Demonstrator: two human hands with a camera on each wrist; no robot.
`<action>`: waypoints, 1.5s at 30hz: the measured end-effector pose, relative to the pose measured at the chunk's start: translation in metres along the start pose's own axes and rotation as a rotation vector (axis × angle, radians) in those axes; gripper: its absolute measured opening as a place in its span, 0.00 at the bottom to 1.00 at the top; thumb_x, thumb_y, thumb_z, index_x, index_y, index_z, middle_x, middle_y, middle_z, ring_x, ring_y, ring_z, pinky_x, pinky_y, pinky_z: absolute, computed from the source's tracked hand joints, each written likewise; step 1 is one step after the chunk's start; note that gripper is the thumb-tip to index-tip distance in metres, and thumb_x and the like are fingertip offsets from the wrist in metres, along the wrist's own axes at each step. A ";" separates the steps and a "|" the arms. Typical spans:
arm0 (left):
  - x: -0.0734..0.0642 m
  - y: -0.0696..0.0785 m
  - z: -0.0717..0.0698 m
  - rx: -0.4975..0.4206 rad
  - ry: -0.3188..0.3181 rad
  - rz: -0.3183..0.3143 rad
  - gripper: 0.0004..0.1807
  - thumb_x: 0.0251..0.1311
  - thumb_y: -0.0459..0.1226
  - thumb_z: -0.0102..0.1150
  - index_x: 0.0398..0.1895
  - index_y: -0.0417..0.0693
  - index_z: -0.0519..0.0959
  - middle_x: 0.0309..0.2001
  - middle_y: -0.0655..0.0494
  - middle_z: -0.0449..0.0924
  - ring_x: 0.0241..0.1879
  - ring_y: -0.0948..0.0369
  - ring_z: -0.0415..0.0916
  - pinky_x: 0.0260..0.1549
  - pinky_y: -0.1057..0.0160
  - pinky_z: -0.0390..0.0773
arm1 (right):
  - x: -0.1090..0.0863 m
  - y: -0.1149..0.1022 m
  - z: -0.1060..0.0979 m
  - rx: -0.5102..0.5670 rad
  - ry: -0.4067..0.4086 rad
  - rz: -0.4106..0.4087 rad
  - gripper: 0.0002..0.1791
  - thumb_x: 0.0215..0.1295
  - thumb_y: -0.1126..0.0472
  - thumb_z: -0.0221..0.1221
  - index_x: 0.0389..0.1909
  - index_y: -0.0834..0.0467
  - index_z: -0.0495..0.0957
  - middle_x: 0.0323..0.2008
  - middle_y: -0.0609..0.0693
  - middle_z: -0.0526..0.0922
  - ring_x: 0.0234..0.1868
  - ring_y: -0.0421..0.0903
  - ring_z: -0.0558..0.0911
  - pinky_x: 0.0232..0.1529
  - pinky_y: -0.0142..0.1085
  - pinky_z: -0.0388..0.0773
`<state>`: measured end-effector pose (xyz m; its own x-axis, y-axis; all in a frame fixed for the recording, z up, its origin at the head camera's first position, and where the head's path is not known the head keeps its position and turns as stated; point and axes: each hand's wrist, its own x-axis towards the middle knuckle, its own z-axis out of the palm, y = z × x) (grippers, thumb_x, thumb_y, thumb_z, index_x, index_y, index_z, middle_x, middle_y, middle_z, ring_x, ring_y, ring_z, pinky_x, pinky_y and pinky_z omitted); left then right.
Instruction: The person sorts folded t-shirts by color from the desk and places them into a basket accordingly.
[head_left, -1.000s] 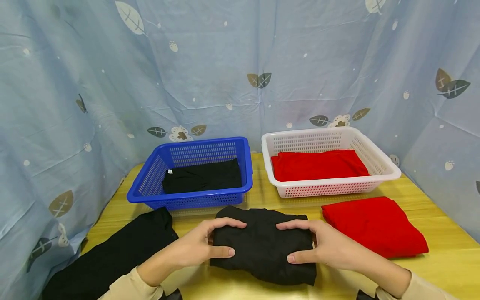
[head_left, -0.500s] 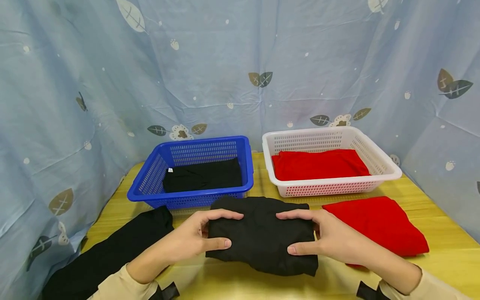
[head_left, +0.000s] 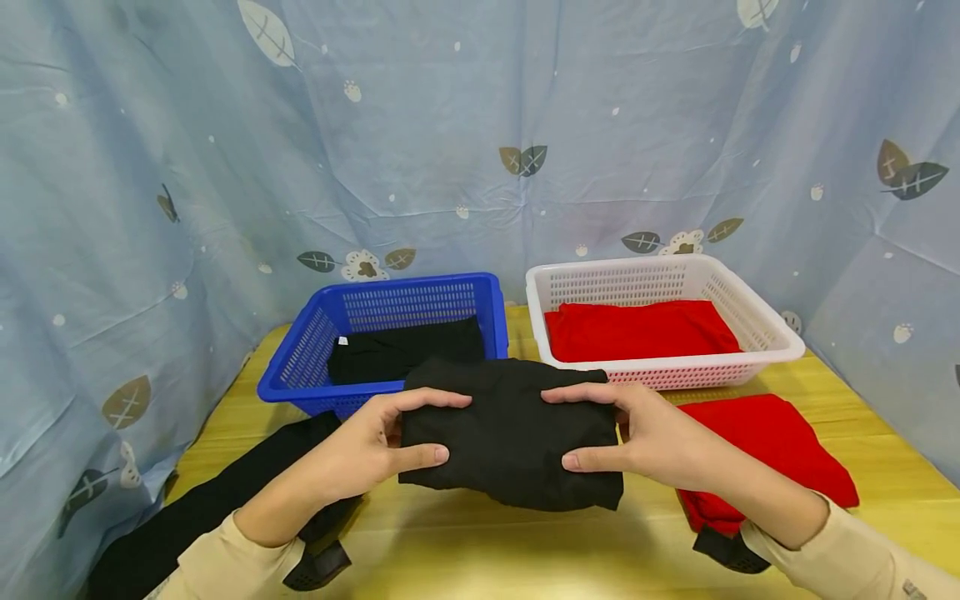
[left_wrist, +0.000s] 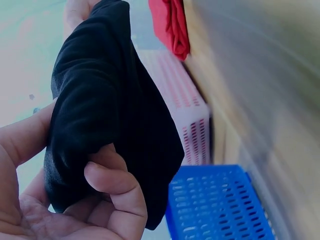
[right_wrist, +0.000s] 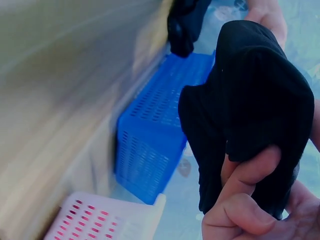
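Note:
A folded black garment (head_left: 510,433) hangs in the air above the table, in front of the baskets. My left hand (head_left: 360,454) grips its left end, thumb and forefinger on the upper face and other fingers curled beneath, as the left wrist view shows. At the opposite end my right hand (head_left: 656,433) holds it the same way; curled fingers (right_wrist: 245,185) show under the cloth in the right wrist view. The garment overlaps the front right corner of the blue basket (head_left: 300,392), where another folded black garment (head_left: 405,350) with a small white tag lies.
The white basket (head_left: 780,342) at the back right holds a folded red garment (head_left: 637,329). A second folded red garment (head_left: 780,450) lies on the table behind my right forearm. On the left, a black garment (head_left: 217,492) is partly covered by my left arm.
Both hands have lifted the folded black garment off the table and moved it forward, toward the blue basket. The baskets and the other clothes stay where they were.

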<state>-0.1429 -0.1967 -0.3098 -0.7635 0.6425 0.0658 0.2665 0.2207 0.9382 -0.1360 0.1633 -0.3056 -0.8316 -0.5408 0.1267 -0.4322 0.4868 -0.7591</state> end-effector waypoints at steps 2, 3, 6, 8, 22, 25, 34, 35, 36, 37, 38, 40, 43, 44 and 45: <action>0.000 0.003 -0.004 0.012 0.015 -0.001 0.29 0.72 0.33 0.68 0.75 0.49 0.76 0.64 0.39 0.83 0.53 0.55 0.90 0.51 0.57 0.90 | 0.005 -0.002 -0.003 0.006 0.003 0.001 0.31 0.63 0.45 0.77 0.67 0.39 0.82 0.67 0.52 0.82 0.53 0.50 0.81 0.45 0.35 0.83; 0.000 0.005 -0.006 0.021 0.023 -0.002 0.29 0.72 0.34 0.68 0.75 0.50 0.76 0.65 0.39 0.83 0.53 0.55 0.90 0.51 0.58 0.90 | 0.007 -0.003 -0.004 0.009 0.003 0.003 0.31 0.63 0.46 0.77 0.68 0.39 0.82 0.65 0.53 0.83 0.52 0.51 0.81 0.44 0.35 0.83; -0.001 0.010 -0.012 0.041 0.045 -0.011 0.29 0.72 0.34 0.68 0.75 0.51 0.76 0.65 0.40 0.82 0.54 0.55 0.90 0.51 0.57 0.89 | 0.015 -0.007 -0.007 0.029 -0.003 0.012 0.32 0.63 0.47 0.77 0.68 0.40 0.82 0.62 0.52 0.85 0.46 0.50 0.83 0.42 0.35 0.84; -0.001 0.013 -0.016 0.052 0.059 -0.009 0.29 0.72 0.34 0.68 0.75 0.51 0.76 0.65 0.40 0.83 0.54 0.55 0.90 0.51 0.57 0.89 | 0.021 -0.009 -0.008 0.026 -0.007 0.015 0.32 0.63 0.47 0.77 0.69 0.40 0.81 0.61 0.51 0.85 0.41 0.49 0.84 0.38 0.34 0.83; 0.001 0.020 -0.048 0.159 0.191 -0.003 0.28 0.73 0.33 0.67 0.75 0.52 0.76 0.58 0.45 0.88 0.48 0.58 0.91 0.44 0.60 0.89 | 0.072 -0.017 -0.015 0.009 -0.001 -0.076 0.34 0.64 0.50 0.77 0.71 0.45 0.81 0.51 0.50 0.91 0.34 0.45 0.84 0.37 0.34 0.80; 0.002 0.019 -0.057 0.213 0.241 -0.037 0.28 0.73 0.35 0.67 0.74 0.55 0.77 0.38 0.56 0.88 0.26 0.62 0.82 0.28 0.64 0.82 | 0.086 -0.020 -0.014 -0.028 0.006 -0.058 0.34 0.63 0.48 0.77 0.71 0.41 0.81 0.31 0.47 0.87 0.26 0.45 0.77 0.33 0.34 0.75; 0.008 0.015 -0.084 0.299 0.324 -0.099 0.27 0.74 0.39 0.67 0.74 0.61 0.77 0.14 0.62 0.51 0.12 0.56 0.50 0.15 0.58 0.60 | 0.129 -0.020 -0.014 -0.025 -0.009 -0.070 0.34 0.65 0.49 0.76 0.72 0.40 0.80 0.21 0.47 0.74 0.24 0.46 0.67 0.37 0.38 0.71; 0.009 0.014 -0.087 0.300 0.330 -0.107 0.27 0.74 0.40 0.67 0.75 0.62 0.77 0.15 0.62 0.51 0.12 0.56 0.49 0.15 0.58 0.60 | 0.134 -0.020 -0.014 -0.008 -0.016 -0.071 0.34 0.65 0.49 0.76 0.72 0.41 0.80 0.23 0.47 0.77 0.26 0.46 0.70 0.39 0.38 0.73; 0.009 0.014 -0.090 0.298 0.336 -0.118 0.28 0.74 0.40 0.67 0.75 0.62 0.76 0.15 0.62 0.50 0.12 0.56 0.48 0.16 0.58 0.60 | 0.138 -0.020 -0.014 0.008 -0.023 -0.068 0.34 0.65 0.50 0.76 0.72 0.41 0.79 0.27 0.46 0.80 0.28 0.46 0.72 0.41 0.38 0.74; 0.010 0.014 -0.093 0.302 0.342 -0.129 0.28 0.74 0.41 0.67 0.75 0.62 0.76 0.16 0.61 0.49 0.13 0.56 0.47 0.18 0.57 0.60 | 0.142 -0.020 -0.014 0.017 -0.028 -0.068 0.34 0.66 0.50 0.76 0.72 0.41 0.79 0.29 0.45 0.81 0.29 0.45 0.73 0.43 0.38 0.74; 0.011 0.013 -0.096 0.308 0.347 -0.138 0.28 0.74 0.42 0.67 0.76 0.62 0.76 0.19 0.61 0.57 0.15 0.57 0.47 0.20 0.58 0.63 | 0.147 -0.020 -0.014 0.023 -0.032 -0.068 0.34 0.66 0.50 0.76 0.72 0.41 0.79 0.30 0.45 0.81 0.29 0.45 0.73 0.43 0.39 0.74; 0.012 0.013 -0.102 0.309 0.357 -0.150 0.29 0.74 0.42 0.67 0.77 0.62 0.75 0.30 0.56 0.70 0.17 0.58 0.48 0.26 0.59 0.66 | 0.155 -0.020 -0.013 0.029 -0.043 -0.060 0.33 0.66 0.50 0.75 0.73 0.41 0.79 0.26 0.44 0.78 0.26 0.45 0.70 0.40 0.38 0.73; 0.014 0.010 -0.110 0.326 0.368 -0.149 0.30 0.75 0.41 0.66 0.78 0.59 0.74 0.66 0.50 0.74 0.25 0.65 0.61 0.38 0.64 0.72 | 0.167 -0.020 -0.012 0.019 -0.056 -0.054 0.33 0.67 0.50 0.74 0.73 0.41 0.78 0.21 0.44 0.73 0.22 0.44 0.64 0.37 0.38 0.69; 0.014 0.008 -0.113 0.326 0.372 -0.154 0.30 0.75 0.42 0.66 0.78 0.59 0.74 0.71 0.49 0.68 0.26 0.66 0.62 0.40 0.63 0.73 | 0.171 -0.020 -0.011 0.023 -0.062 -0.055 0.33 0.68 0.50 0.74 0.73 0.42 0.78 0.22 0.44 0.75 0.22 0.44 0.65 0.37 0.38 0.69; 0.015 0.006 -0.115 0.328 0.379 -0.163 0.30 0.75 0.42 0.66 0.78 0.59 0.74 0.67 0.45 0.69 0.25 0.65 0.62 0.40 0.63 0.73 | 0.175 -0.020 -0.010 0.035 -0.069 -0.059 0.33 0.68 0.51 0.74 0.74 0.43 0.78 0.26 0.45 0.80 0.24 0.42 0.69 0.38 0.36 0.71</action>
<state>-0.2203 -0.2703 -0.2636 -0.9533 0.2839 0.1035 0.2509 0.5528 0.7946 -0.2766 0.0657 -0.2623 -0.7783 -0.6145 0.1288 -0.4665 0.4286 -0.7737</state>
